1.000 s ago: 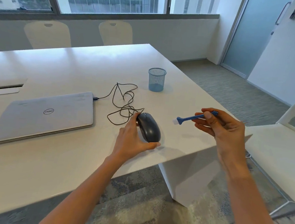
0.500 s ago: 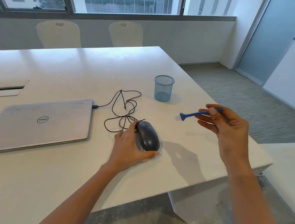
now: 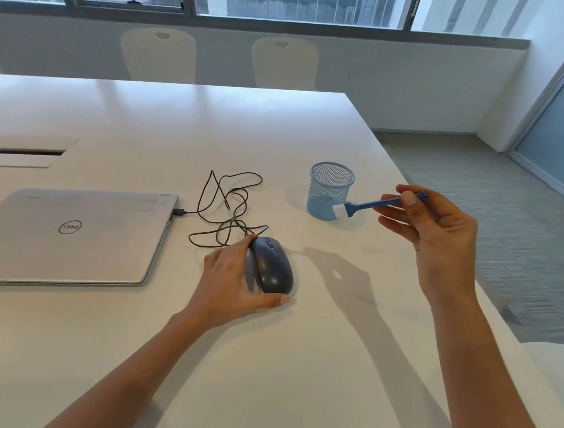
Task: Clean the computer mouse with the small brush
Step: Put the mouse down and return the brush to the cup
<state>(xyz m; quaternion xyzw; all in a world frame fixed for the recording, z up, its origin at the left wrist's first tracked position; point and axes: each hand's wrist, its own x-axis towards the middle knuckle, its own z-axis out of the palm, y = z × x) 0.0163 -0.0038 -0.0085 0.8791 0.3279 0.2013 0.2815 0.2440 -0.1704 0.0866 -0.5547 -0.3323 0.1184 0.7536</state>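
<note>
A dark grey wired mouse (image 3: 271,265) lies on the white table (image 3: 145,128). My left hand (image 3: 231,284) holds it from its left side, fingers along one edge and thumb at its near end. Its black cable (image 3: 227,202) coils behind it and runs to the laptop. My right hand (image 3: 437,233) hovers to the right of the mouse, above the table, pinching the handle of a small blue brush (image 3: 372,205). The brush's white bristles point left, in front of the mesh cup. Brush and mouse are apart.
A shut silver laptop (image 3: 70,234) lies left of the mouse. A blue mesh cup (image 3: 330,190) stands behind and right of the mouse. The table's right edge runs close under my right forearm. White chairs (image 3: 158,53) stand at the far side.
My view has shifted nearer over the table. My right hand has kept the brush raised and turned its bristles down-left, now before the cup. My left hand stays on the mouse.
</note>
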